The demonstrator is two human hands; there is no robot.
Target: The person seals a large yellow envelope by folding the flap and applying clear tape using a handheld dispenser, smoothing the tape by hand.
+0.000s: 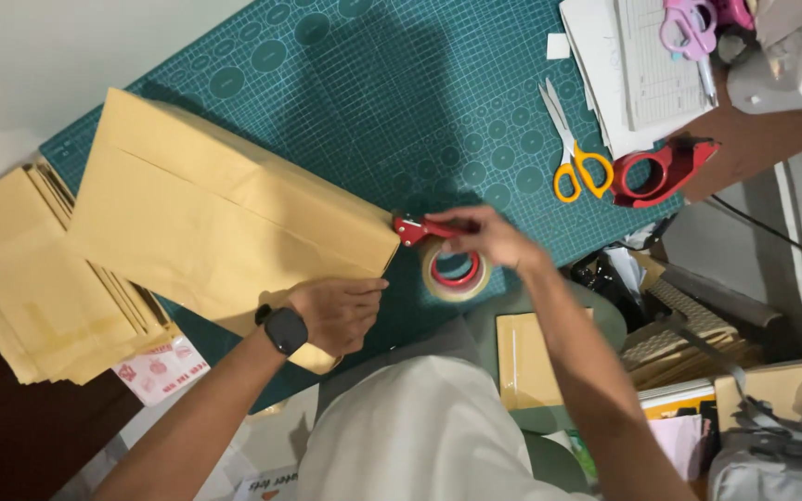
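Both bare forearms reach up from the lower edge of the view. The left hand (338,311) lies palm down, knuckles up, its fingers (364,286) curled slightly and pressed flat, a dark watch strapped round the wrist. The right hand (486,237) sits just beyond it, wrist bent inward, its fingers closed in a grasp and pointing leftward.

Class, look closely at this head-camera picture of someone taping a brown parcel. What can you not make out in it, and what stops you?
- Head view: the palm side of the left hand is hidden; it lies face down on the brown parcel.
- The tape dispenser is partly covered by the right hand, so its grip is hidden.
- The envelope stack is cut off by the left edge.
- The pink scissors are cut off by the top edge.
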